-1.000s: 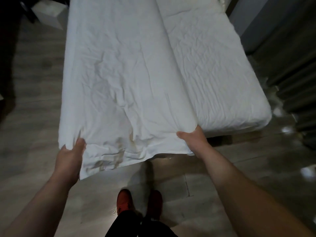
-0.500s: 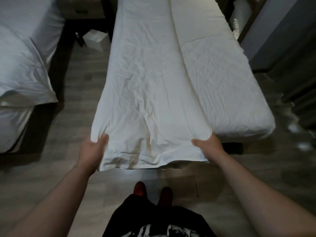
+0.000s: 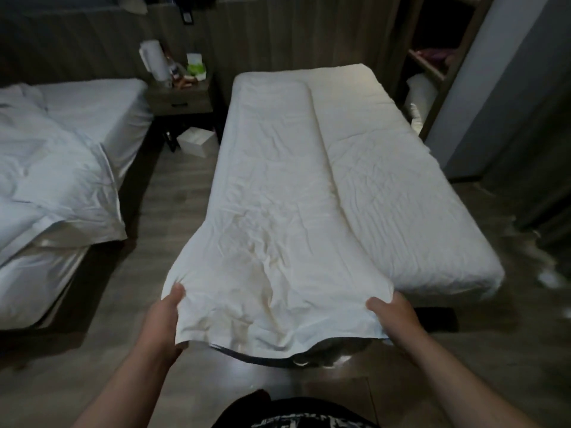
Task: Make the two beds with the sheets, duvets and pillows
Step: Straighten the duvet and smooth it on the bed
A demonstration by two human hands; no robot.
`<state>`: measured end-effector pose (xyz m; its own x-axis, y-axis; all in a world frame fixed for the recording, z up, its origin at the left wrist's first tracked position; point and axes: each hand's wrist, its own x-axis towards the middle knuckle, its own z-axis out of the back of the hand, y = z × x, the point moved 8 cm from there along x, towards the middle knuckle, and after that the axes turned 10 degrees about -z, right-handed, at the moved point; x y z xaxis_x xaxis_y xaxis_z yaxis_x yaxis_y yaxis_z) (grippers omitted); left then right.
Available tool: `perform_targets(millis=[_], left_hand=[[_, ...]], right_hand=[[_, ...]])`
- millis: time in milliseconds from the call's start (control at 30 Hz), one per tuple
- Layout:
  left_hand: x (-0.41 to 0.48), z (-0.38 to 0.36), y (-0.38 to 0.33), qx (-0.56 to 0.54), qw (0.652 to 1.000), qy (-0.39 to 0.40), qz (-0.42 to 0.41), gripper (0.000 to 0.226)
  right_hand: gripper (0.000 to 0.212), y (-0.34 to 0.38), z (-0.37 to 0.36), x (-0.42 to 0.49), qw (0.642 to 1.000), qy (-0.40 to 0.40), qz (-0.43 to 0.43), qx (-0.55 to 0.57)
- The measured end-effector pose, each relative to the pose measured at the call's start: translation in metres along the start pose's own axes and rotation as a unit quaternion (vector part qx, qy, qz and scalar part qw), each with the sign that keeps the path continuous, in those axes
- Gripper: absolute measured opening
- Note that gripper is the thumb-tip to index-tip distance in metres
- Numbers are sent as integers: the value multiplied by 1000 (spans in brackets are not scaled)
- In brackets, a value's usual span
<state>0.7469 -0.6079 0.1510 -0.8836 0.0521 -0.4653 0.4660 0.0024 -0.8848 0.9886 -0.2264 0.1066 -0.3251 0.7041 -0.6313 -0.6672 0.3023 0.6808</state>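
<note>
Sheet [image 3: 272, 211]: white, creased, folded lengthwise into a long band; long axis runs from the near end at the hands away toward the headboard wall; it covers the left half of the right-hand bed [image 3: 411, 193], the far end stopping short of the mattress head; near end lifted clear of the bed foot and hanging over the floor [image 3: 173, 186]; its underside and lower hem fall into shadow, layers there cannot be counted.

Left hand [image 3: 162, 322]: grips the near left corner; thumb on top of the cloth, the fingers hidden beneath it, so only a pinch of cloth between thumb and covered fingers can be read. Right hand [image 3: 394, 313]: grips the near right corner the same way; thumb over the top, fingers tucked under and out of sight. The sheet edge spans between the two hands and sags in the middle.

Right half of the bed shows a bare fitted cover, wrinkled; foot corner rounded; the bed base is dark and hard to make out.

Second bed [image 3: 102, 118] at left, cut off by the frame edge; crumpled white duvet [image 3: 52, 180] heaped on it, hanging off the foot. Nightstand [image 3: 182, 98] between the beds; small items on it blurred, not identifiable. White box [image 3: 196, 140] on the floor below it. Shelving at far right is dim; the room is dark overall.
</note>
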Motion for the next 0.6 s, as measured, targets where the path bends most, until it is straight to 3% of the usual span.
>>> perform_targets(millis=[133,400,600], left_hand=[[11,-28,-27,-139,990,9,20,32],[62,-84,-94,-204,978,36,-12,16],[171,-114,-133,-269,963,-8,9,41]], right_hand=[[42,30,10,12,997,-1,1,81],[38,111,1,47,987,-43,-2,156],[79,198,-25,103,984,-26,20,172]])
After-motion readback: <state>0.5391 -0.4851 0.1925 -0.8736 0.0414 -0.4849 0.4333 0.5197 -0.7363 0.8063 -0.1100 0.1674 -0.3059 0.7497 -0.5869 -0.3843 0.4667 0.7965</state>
